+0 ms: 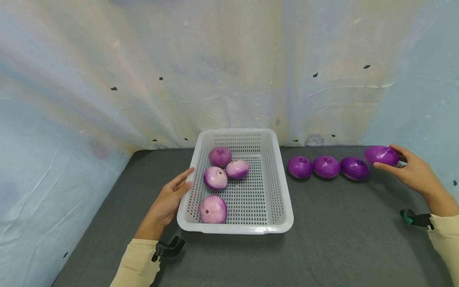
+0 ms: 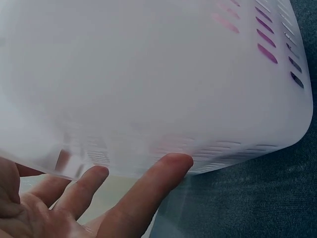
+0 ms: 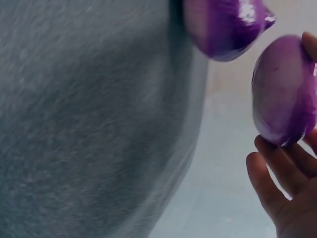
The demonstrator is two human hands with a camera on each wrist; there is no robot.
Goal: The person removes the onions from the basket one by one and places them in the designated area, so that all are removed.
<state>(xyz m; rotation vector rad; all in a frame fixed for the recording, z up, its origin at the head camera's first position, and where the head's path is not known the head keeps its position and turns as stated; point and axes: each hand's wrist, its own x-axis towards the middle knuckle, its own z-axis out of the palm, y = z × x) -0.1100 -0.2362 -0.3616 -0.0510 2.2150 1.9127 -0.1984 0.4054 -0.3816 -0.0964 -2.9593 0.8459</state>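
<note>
Right hand point(image 1: 417, 171) pinches a purple onion point(image 1: 379, 155) (beside a row of three onions point(image 1: 326, 167)); left hand point(image 1: 167, 201), fingers extended, touches the white basket point(image 1: 234, 229); four onions point(image 1: 215, 178) lie inside.

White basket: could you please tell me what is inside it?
Four onions sit inside, toward the basket's left side. The perforated floor shows to their right; the patches directly under the onions are covered.

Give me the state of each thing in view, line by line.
White basket: uncovered, partly filled
Four paler onions: lying inside the basket
Three darker onions: in a row on the dark table
Rightmost onion: gripped
Right hand: holding that onion
Left hand: touching the basket's left side
Backdrop: hanging, creased
</note>
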